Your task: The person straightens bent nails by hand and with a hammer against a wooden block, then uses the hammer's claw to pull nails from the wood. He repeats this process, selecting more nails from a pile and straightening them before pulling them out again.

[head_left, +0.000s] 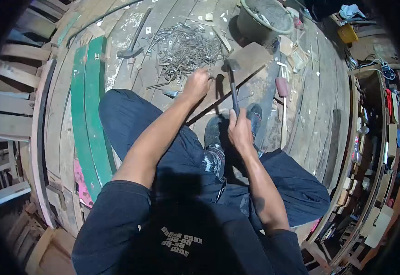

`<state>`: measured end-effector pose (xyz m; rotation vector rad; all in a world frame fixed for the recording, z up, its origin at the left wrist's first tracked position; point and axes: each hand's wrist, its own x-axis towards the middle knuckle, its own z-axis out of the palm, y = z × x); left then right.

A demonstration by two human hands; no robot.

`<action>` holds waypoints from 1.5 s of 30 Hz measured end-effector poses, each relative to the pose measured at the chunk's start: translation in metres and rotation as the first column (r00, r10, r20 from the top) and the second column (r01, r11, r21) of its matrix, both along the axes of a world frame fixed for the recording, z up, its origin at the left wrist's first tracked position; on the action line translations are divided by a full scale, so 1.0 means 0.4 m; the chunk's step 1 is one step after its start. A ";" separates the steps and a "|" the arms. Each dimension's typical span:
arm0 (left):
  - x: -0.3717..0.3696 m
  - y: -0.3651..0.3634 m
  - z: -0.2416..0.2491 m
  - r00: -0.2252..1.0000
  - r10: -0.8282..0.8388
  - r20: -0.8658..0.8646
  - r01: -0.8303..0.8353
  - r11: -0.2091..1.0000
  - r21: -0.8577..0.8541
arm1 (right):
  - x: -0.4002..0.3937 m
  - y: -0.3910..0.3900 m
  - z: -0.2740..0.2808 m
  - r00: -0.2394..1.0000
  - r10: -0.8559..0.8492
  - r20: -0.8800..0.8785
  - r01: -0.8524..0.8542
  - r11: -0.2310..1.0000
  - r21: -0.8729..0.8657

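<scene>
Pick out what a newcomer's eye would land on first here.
Probably the tangled heap of nail-like metal pieces on the plank floor ahead. Next, the hammer upright in view in the right hand, with the left hand beside it. Then the bright green boards at left and the bucket beyond the hammer.

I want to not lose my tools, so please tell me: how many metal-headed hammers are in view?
2. One hammer is in the right hand; the other hammer lies on the floor, left of the metal pile. More may be hidden.
</scene>
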<state>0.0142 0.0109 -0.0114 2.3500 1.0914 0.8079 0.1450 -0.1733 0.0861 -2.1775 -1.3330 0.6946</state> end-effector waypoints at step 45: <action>-0.004 -0.016 0.029 0.999 -0.032 0.013 0.031 0.996 0.087 | -0.003 -0.034 -0.070 1.000 -0.015 0.003 0.015 0.997 -0.073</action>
